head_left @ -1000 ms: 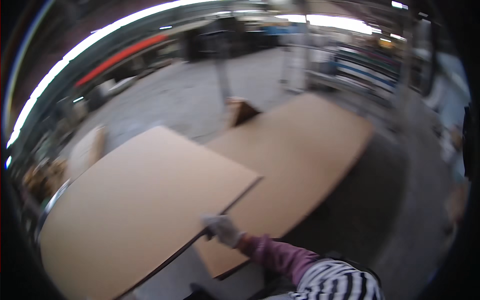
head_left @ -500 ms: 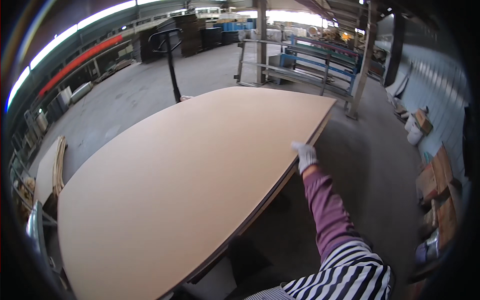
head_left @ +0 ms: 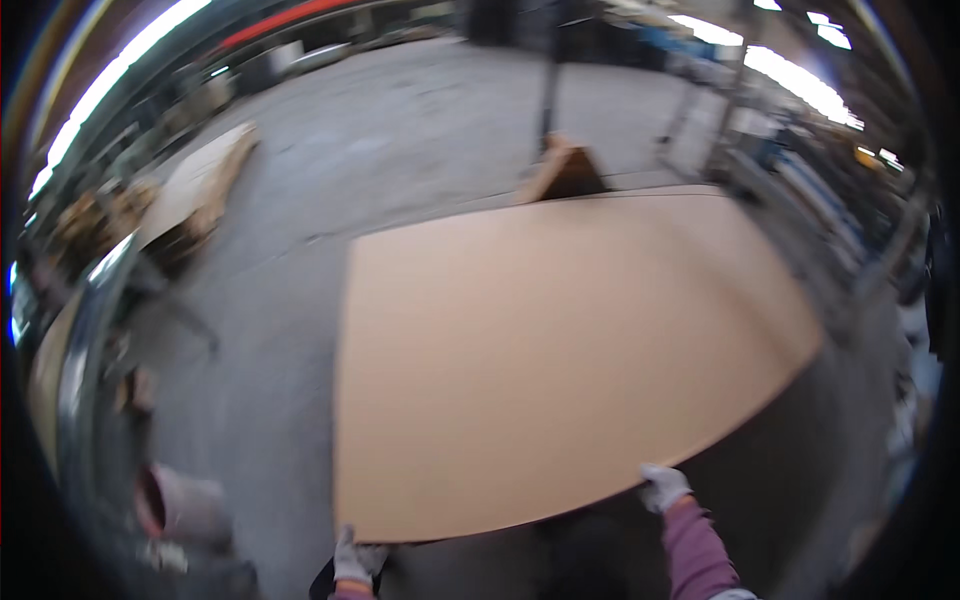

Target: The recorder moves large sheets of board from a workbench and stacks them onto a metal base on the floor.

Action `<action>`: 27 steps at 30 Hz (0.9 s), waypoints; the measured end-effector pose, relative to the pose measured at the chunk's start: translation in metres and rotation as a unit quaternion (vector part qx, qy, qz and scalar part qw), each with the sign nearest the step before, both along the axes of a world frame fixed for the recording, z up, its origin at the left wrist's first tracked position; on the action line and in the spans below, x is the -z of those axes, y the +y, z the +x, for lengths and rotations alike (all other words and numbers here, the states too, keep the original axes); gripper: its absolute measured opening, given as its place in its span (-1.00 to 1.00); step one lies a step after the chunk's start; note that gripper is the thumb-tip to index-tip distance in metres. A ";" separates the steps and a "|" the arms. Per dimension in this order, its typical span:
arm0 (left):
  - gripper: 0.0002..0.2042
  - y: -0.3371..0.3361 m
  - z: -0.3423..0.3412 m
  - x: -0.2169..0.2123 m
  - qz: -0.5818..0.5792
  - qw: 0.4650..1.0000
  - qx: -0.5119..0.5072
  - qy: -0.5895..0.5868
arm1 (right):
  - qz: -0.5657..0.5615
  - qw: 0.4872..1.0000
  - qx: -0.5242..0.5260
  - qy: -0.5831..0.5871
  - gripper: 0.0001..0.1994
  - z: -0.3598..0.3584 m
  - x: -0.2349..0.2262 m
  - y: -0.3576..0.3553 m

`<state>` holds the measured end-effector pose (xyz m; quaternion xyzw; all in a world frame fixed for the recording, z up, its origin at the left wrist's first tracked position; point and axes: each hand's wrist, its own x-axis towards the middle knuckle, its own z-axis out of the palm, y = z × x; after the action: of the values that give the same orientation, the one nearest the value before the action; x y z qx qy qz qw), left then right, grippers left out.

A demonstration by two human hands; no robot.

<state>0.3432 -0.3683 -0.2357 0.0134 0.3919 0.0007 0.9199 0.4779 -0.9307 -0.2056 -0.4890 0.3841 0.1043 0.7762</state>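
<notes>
A large, flat tan board (head_left: 560,360) fills the middle of the view, its near edge facing me. At its near left corner my left hand (head_left: 356,560), in a pale work glove, grips the edge with the thumb on top and the fingers partly hidden. My right hand (head_left: 665,488), gloved too, is closed round the near edge farther right; its fingertips under the board are hidden. The picture is somewhat blurred.
Behind the board rises a dark upright handle (head_left: 551,85) beside a brown wooden piece (head_left: 565,170). Left on the floor are a stack of pale sheets (head_left: 195,185) and a pinkish bucket (head_left: 182,503). Metal rails (head_left: 805,205) stand at the right.
My view has swung left. My left hand has come into sight on the board's near left corner. The right hand now shows lower, on the near edge, and the board appears turned.
</notes>
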 end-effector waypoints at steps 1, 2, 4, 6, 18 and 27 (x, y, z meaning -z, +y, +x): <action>-0.46 0.007 0.006 0.020 0.160 0.983 0.086 0.020 | 0.042 0.999 0.019 -0.006 -0.76 0.009 0.010 -0.012; -0.52 0.002 0.025 0.016 0.281 0.943 0.165 0.063 | -0.022 1.000 0.012 0.010 -0.75 0.017 0.024 -0.029; -0.69 0.021 0.059 0.035 0.153 0.982 0.000 0.110 | -0.013 0.999 0.014 -0.037 -0.77 0.056 0.029 -0.029; -0.68 0.026 0.075 0.056 0.417 0.898 0.097 0.106 | -0.091 0.995 0.018 0.046 -0.82 0.089 0.054 -0.061; -0.62 -0.040 0.084 0.046 0.560 0.571 0.564 0.204 | -0.159 0.977 0.101 0.097 -0.72 0.044 0.180 -0.116; -0.61 -0.023 0.074 0.062 0.595 0.518 0.560 0.252 | -0.141 0.978 0.132 0.085 -0.69 0.038 0.159 -0.082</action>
<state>0.4174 -0.3916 -0.2972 0.7738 0.4273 -0.2854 0.3705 0.5158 -1.0125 -0.3645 -0.5275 0.5210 -0.0127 0.6710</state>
